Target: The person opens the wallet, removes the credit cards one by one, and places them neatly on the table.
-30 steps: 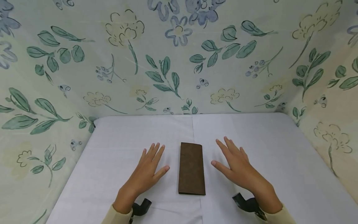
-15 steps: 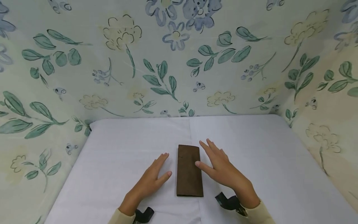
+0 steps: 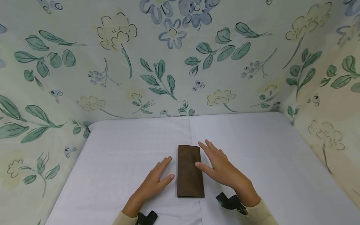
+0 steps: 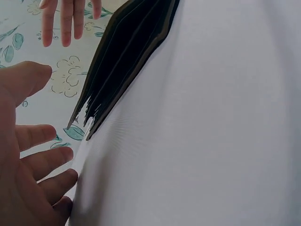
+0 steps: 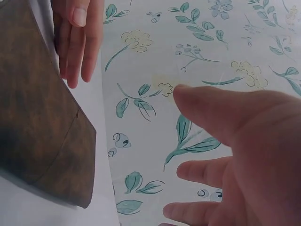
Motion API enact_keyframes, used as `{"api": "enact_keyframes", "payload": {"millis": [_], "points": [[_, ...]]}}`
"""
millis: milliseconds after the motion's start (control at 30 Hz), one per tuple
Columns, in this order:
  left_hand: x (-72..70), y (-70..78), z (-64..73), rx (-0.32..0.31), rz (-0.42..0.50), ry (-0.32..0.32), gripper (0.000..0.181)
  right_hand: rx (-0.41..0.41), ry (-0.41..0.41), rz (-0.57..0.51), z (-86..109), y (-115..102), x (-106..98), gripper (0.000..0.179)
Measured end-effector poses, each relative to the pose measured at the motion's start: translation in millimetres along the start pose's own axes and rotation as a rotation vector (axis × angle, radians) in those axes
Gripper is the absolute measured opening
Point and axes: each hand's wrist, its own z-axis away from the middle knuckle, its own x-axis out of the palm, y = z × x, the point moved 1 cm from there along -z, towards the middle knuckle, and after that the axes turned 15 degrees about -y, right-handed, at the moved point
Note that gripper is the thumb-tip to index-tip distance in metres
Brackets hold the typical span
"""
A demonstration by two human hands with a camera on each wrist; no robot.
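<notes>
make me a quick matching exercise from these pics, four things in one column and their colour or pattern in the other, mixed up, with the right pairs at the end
Things:
1. wallet-like case
2. table cover
3. backdrop
4. wrist cameras

Colours or patterns:
A. flowers and leaves
B. black
C. brown outside
D. plain white

Right pairs: 1-C, 2-D, 3-A, 4-B

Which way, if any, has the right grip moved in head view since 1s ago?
Yes, left: judged against the brown wallet, the right grip has come nearer; its thumb, earlier clear of the wallet's right edge, now overlaps it in view.
</notes>
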Motion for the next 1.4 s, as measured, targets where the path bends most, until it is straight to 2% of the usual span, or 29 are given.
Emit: {"api": "enact_keyframes", "payload": {"millis": [133, 400, 633, 1067, 1400], "points": [[3.0, -5.4, 2.3, -0.002, 0.006, -0.003, 0.067, -0.005, -0.011, -0.003, -0.3, -0.3, 1.2, 0.076], [6.7, -7.6, -0.8, 0.068, -0.028, 0.014, 0.067, -0.053, -0.025, 0.0, -1.4, -0.7, 6.9, 0.077], [10.9, -10.3, -5.9, 0.121, -0.158, 0.041, 0.066, -0.095, -0.041, 0.021, -4.8, -0.6, 18.8, 0.075], [12.9, -14.9, -4.6, 0.111, -0.299, 0.005, 0.063, -0.173, -0.091, 0.061, -13.6, -5.8, 41.8, 0.074], [11.7, -17.9, 2.2, 0.108, -0.335, -0.004, 0.06, -0.234, -0.131, 0.082, -20.1, -15.9, 57.0, 0.071]]}}
